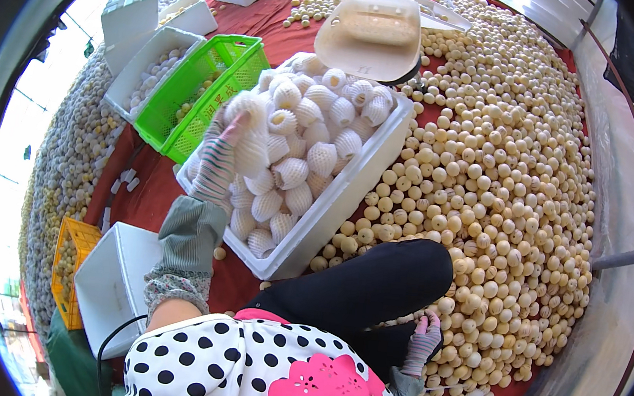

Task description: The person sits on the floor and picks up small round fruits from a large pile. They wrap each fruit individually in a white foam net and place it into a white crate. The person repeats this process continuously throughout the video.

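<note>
My left hand (224, 146), in a striped glove with bare fingertips, grips a white foam net sleeve (251, 134). Whether a fruit is inside this sleeve cannot be seen. It is above the left side of a white foam box (320, 221), which is heaped with sleeved round fruits (298, 199). My right hand (424, 343), gloved the same way, is low beside my bent leg (378, 275). Its fingertips are at the edge of a wide pile of pale yellow, melon-like fruits (496, 238). I cannot tell whether those fingers hold anything.
A beige plastic seat (369, 37) stands behind the box. Left of it are a green crate (155, 125), an orange crate (73, 318) and an upended foam box (114, 287). Red cloth (147, 181) covers the ground. Plastic sheeting (620, 319) walls the right side.
</note>
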### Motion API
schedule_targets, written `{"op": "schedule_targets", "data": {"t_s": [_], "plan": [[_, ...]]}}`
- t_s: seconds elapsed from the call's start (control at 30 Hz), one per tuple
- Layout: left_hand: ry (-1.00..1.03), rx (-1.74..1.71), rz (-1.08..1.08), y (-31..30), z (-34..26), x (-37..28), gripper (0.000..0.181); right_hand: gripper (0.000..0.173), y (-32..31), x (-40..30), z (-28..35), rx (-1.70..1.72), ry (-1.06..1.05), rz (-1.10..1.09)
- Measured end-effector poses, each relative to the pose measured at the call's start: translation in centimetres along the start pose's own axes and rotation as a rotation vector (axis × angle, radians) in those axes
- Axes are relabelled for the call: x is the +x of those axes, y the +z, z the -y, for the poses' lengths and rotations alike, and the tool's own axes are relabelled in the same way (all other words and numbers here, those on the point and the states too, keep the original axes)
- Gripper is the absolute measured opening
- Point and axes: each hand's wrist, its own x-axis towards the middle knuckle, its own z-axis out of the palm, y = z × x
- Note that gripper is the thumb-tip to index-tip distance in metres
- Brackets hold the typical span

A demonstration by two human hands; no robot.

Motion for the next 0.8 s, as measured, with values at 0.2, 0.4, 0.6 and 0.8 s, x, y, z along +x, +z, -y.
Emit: {"op": "schedule_targets", "data": {"t_s": [0.2,0.4,0.6,0.8], "plan": [[0.21,0.273,-0.529,-15.3,0.2,1.1,0.048,0.023,-0.5,-0.7,0.5,0.052,0.12,0.08],[0.055,0.245,-0.712,-17.4,7.6,-2.5,0.045,0.022,-1.2,-0.3,0.6,-0.028,0.015,0.094],[0.071,0.238,-0.695,-19.4,9.9,-1.1,0.056,0.022,-2.1,-1.4,1.2,0.017,0.146,0.118],[0.234,0.876,-0.73,-27.0,7.1,5.7,0.07,0.018,-2.9,-1.9,0.5,0.055,0.254,0.158]]}}
